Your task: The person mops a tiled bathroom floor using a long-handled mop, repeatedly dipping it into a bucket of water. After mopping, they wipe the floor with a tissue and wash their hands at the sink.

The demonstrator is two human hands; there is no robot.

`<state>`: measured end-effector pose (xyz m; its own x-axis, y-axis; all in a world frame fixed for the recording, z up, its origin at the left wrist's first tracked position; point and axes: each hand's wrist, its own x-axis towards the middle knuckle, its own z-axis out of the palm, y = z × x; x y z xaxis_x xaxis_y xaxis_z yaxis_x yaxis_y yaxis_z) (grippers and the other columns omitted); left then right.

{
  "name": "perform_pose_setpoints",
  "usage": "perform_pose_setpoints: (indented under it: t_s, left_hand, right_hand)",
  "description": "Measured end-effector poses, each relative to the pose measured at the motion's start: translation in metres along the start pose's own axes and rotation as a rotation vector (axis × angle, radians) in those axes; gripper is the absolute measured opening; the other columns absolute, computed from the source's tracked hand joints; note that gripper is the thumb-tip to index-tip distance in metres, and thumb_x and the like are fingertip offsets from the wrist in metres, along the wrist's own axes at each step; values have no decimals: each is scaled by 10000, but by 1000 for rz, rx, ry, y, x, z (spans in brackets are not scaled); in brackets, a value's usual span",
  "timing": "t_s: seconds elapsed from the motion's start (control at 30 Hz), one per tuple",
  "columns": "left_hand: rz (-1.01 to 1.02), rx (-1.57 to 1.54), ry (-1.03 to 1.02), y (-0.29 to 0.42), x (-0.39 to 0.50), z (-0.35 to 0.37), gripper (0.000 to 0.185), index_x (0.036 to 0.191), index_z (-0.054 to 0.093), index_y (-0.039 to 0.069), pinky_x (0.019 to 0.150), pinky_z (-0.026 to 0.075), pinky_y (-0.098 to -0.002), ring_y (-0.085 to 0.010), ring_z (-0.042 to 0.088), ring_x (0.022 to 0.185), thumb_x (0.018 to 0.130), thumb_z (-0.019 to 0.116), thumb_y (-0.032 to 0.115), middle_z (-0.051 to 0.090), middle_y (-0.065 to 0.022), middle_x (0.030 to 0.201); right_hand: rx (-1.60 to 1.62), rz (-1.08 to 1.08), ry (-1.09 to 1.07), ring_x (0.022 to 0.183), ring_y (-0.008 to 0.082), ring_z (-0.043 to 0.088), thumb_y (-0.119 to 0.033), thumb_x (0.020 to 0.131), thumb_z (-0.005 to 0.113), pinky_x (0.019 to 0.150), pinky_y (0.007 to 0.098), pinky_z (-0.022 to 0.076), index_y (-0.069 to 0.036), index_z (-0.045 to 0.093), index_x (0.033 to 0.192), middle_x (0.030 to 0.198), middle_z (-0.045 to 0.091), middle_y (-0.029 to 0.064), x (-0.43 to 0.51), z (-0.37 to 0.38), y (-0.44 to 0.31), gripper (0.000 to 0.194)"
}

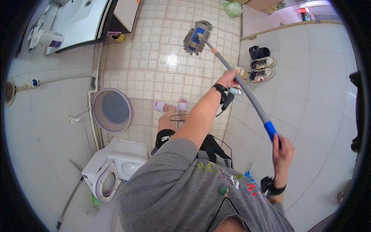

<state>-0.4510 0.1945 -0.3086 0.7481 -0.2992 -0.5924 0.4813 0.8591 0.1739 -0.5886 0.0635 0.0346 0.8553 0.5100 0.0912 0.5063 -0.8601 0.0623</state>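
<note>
Both of my hands grip a mop with a grey metal pole (251, 95). My left hand (228, 79) is closed round the middle of the pole, with a black strap on the wrist. At the pole's upper end, by the blue grip (270, 130), my right hand (283, 150) is closed, also with a black wrist strap. The mop head (198, 37), with grey fringe and a blue plate, lies on the tiled floor (145, 58) ahead of my feet in lilac slippers (159, 106).
A round plastic tub (129, 111) stands left of my feet, near a white toilet (116, 156). A washbasin cabinet (124, 14) is at the upper left. Sneakers (262, 75) and a dark slipper (262, 53) sit by the right wall. A green plastic bag (232, 9) lies near the doorway.
</note>
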Motion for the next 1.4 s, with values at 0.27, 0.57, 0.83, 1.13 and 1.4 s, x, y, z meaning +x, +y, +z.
perform_pose_setpoints:
  t_s: [0.27, 0.57, 0.83, 1.13, 1.4]
  left_hand:
    - [324, -394, 69, 72, -85, -43, 146, 667, 468, 93, 624, 481, -310, -188, 556, 673, 757, 506, 202, 515, -36, 650]
    - [301, -318, 155, 25, -146, -71, 170, 673, 449, 60, 679, 470, -341, -216, 537, 677, 784, 462, 188, 482, -62, 640]
    - [-280, 51, 242, -105, -108, 5, 178, 800, 429, 11, 717, 496, -390, -272, 571, 756, 819, 396, 184, 502, -102, 747]
    - [-588, 645, -199, -175, -21, 8, 195, 806, 484, 11, 625, 516, -349, -206, 595, 687, 778, 474, 204, 555, -70, 735]
    - [-424, 201, -127, -171, 28, 16, 129, 725, 479, 30, 592, 500, -337, -222, 580, 669, 785, 509, 140, 539, -89, 681]
  right_hand:
    - [-36, -679, -4, 464, 160, 467, -37, 637, 675, 368, 279, 313, 21, 548, 724, 607, 490, 64, 101, -64, -59, 165]
    - [4, -555, -134, 477, 162, 469, -69, 665, 662, 378, 287, 355, -18, 550, 711, 597, 478, 45, 54, -55, -23, 132]
    - [133, 402, -556, 545, 326, 548, -249, 631, 676, 513, 375, 433, 6, 578, 764, 611, 555, 174, -79, -72, 37, 304]
    - [997, 1182, -692, 498, 108, 498, -31, 621, 632, 456, 279, 413, 6, 516, 1013, 588, 500, 32, -166, 12, 7, 411]
    - [616, 938, -742, 500, 246, 534, -3, 586, 549, 491, 345, 433, 8, 438, 1092, 560, 490, 110, -113, 50, 46, 518]
